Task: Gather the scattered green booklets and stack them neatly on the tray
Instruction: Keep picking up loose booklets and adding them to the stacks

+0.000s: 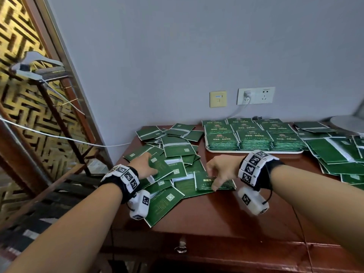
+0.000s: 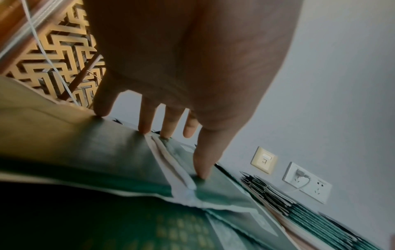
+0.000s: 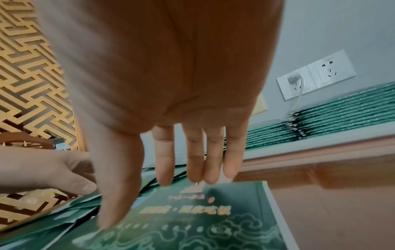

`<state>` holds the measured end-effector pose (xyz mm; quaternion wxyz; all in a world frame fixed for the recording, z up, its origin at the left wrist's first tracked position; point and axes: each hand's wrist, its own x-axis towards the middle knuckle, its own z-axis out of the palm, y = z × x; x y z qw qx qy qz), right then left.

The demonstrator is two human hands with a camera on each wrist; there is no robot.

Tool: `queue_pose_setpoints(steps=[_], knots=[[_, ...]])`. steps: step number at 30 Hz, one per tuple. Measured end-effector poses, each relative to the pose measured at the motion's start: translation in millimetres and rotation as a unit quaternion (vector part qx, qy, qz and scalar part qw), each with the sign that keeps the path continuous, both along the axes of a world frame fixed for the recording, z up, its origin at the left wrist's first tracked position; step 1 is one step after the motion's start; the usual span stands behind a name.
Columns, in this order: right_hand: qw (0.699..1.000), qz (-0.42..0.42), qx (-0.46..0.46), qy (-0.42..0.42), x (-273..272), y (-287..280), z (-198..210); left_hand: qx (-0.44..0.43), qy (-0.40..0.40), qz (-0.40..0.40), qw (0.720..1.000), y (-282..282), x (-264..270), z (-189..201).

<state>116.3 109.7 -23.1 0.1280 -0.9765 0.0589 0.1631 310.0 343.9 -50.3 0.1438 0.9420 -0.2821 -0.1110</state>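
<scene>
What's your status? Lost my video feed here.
Left hand flat on loose booklets, fingers straight. Right hand above small gathered stack, gripping nothing. Tray holds neat stacks. Nothing blocking.

the head view looks forward and down from above both forearms at the desk (image 1: 216, 209), taking in the wall behind. the left wrist view sits low under the left hand (image 2: 181, 67), very close, facing along the fingers toward the wall. the right wrist view does likewise under the right hand (image 3: 160, 76). all three share the socket (image 1: 256, 95) and the stacked booklets (image 1: 254, 137).
</scene>
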Motion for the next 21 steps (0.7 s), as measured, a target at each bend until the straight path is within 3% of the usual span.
queue_pose_setpoints(steps=[3, 10, 16, 21], knots=[[0.999, -0.012, 0.0, -0.035, 3.2, -3.4, -3.2, 0.006, -0.002, 0.015, 1.0, -0.8, 3.2, -2.7], [0.999, -0.031, -0.028, -0.022, 4.2, -10.0, -17.9, 0.025, -0.082, 0.057, 0.995, 1.3, 1.8, 1.1], [0.999, -0.024, -0.028, -0.024, 6.2, -10.3, -19.6, -0.098, -0.061, 0.064, 0.991, -5.6, -2.6, 10.2], [0.999, -0.021, -0.026, -0.028, 6.2, -12.1, -20.1, -0.228, 0.019, 0.075, 0.971, -5.9, -17.4, 19.9]])
